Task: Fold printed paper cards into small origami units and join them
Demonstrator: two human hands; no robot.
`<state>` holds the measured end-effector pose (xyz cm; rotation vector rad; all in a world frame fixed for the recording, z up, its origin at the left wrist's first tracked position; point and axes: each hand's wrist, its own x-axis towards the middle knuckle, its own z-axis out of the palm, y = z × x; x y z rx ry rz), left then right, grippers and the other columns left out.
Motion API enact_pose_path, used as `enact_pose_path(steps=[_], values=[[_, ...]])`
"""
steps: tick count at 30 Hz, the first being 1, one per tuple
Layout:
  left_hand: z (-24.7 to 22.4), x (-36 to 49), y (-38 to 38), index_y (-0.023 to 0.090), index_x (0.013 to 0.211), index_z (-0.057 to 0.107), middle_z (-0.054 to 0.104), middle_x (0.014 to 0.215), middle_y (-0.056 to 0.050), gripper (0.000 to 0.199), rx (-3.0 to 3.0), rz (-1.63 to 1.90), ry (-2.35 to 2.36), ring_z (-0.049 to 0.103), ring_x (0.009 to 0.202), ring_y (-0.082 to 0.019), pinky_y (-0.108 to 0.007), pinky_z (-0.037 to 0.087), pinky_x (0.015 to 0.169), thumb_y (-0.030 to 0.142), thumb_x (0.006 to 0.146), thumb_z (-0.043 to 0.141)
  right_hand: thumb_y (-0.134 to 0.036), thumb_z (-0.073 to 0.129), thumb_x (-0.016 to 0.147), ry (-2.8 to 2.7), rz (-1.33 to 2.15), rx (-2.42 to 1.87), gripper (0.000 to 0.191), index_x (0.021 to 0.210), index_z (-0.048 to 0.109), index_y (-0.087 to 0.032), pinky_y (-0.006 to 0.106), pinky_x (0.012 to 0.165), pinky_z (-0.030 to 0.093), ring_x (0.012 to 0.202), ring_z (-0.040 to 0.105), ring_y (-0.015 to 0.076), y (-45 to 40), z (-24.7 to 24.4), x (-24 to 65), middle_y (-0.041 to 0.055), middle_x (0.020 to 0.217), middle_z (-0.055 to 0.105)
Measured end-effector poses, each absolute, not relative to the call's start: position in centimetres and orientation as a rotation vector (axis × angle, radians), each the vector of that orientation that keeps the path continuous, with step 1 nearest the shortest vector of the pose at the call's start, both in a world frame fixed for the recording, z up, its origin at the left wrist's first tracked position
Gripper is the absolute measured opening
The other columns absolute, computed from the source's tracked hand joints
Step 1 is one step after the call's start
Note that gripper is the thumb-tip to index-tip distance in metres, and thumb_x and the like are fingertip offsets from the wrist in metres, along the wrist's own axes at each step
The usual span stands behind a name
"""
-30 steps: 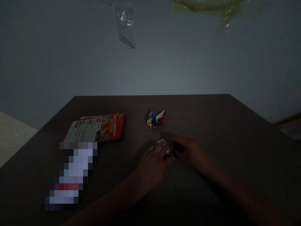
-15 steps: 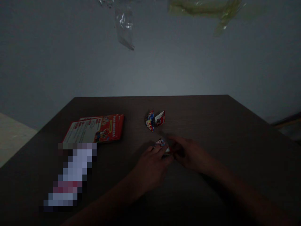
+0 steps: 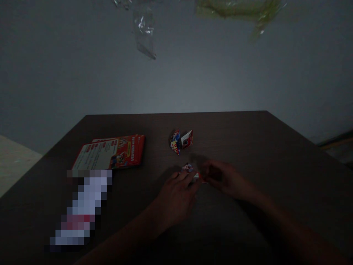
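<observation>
A small glossy printed piece of card or paper (image 3: 188, 168) lies on the dark tabletop, with a red and white edge showing at its right. My left hand (image 3: 178, 191) rests over it, holding it between thumb and fingers against the table. Close on its right, my right hand (image 3: 227, 178) is curled, thumb and fingertips drawn together beside the red edge. Shadow and blur hide what its fingertips hold, if anything. Just beyond stand two curled printed pieces, a blue, red and yellow one (image 3: 175, 142) and a folded white and red one (image 3: 187, 140).
A stack of red and white printed cards or booklets (image 3: 128, 151) lies on the left of the table (image 3: 226, 129). In front of it is a pixelated pale strip (image 3: 85, 206). A grey wall (image 3: 176, 81) with peeling tape (image 3: 237, 10) rises behind the table.
My right hand has shifted slightly right and its fingers have curled, uncovering more of the piece's red edge. The left hand stays on the piece. The view has moved a little.
</observation>
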<state>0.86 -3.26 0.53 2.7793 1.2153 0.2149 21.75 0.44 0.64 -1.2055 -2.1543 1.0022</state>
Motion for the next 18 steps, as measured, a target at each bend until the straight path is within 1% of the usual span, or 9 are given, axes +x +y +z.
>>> enact_pose_path(steps=[1,3,5,9,14,18], values=[[0.6,0.9,-3.3,0.024,0.13,0.043,0.042,0.139,-0.007,0.041,2.778,0.208,1.212,0.036,0.126,-0.026,-0.042,0.033,0.099,0.025,0.089,0.042,-0.016,0.056,0.078,-2.094,1.016,-1.239,0.021,0.099,0.054,-0.019,0.026,0.066,0.049,0.074,0.062,0.0152,0.7,0.3,22.0,0.0019,0.083,0.065],[0.8,0.9,-3.3,0.024,0.129,0.045,0.043,0.138,-0.007,0.039,2.772,0.19,1.2,0.037,0.126,-0.026,-0.043,0.033,0.099,0.025,0.09,0.041,-0.018,0.059,0.075,-2.056,0.998,-1.33,0.014,0.089,0.058,-0.018,0.026,0.066,0.048,0.073,0.061,0.0153,1.3,-0.2,22.6,0.0018,0.081,0.065],[0.8,0.9,-3.3,0.023,0.129,0.045,0.042,0.138,-0.008,0.04,2.763,0.18,1.196,0.037,0.126,-0.026,-0.043,0.034,0.099,0.026,0.089,0.042,-0.019,0.063,0.072,-2.064,1.004,-1.42,0.013,0.085,0.061,-0.018,0.026,0.064,0.046,0.07,0.06,0.0154,1.6,-0.5,22.9,0.0009,0.076,0.065],[0.9,1.0,-3.2,0.023,0.129,0.044,0.041,0.139,-0.008,0.041,2.754,0.18,1.201,0.038,0.125,-0.026,-0.042,0.034,0.099,0.025,0.089,0.044,-0.02,0.065,0.071,-2.1,0.996,-1.491,0.01,0.08,0.063,-0.018,0.025,0.059,0.043,0.064,0.058,0.0145,1.8,-0.6,23.0,-0.0006,0.07,0.064],[0.8,0.9,-3.2,0.022,0.129,0.043,0.043,0.138,-0.007,0.041,2.755,0.191,1.188,0.037,0.126,-0.025,-0.041,0.033,0.1,0.023,0.089,0.043,-0.019,0.063,0.071,-2.132,1.003,-1.48,0.006,0.077,0.064,-0.018,0.025,0.06,0.043,0.067,0.059,0.0146,1.7,-0.2,22.8,-0.0001,0.073,0.066],[0.8,1.0,-3.3,0.023,0.129,0.043,0.042,0.138,-0.007,0.04,2.752,0.195,1.211,0.037,0.126,-0.025,-0.041,0.033,0.101,0.024,0.089,0.042,-0.018,0.062,0.071,-2.149,0.959,-1.462,0.005,0.076,0.063,-0.018,0.024,0.061,0.042,0.065,0.059,0.0139,1.5,0.0,22.5,-0.0008,0.071,0.065]])
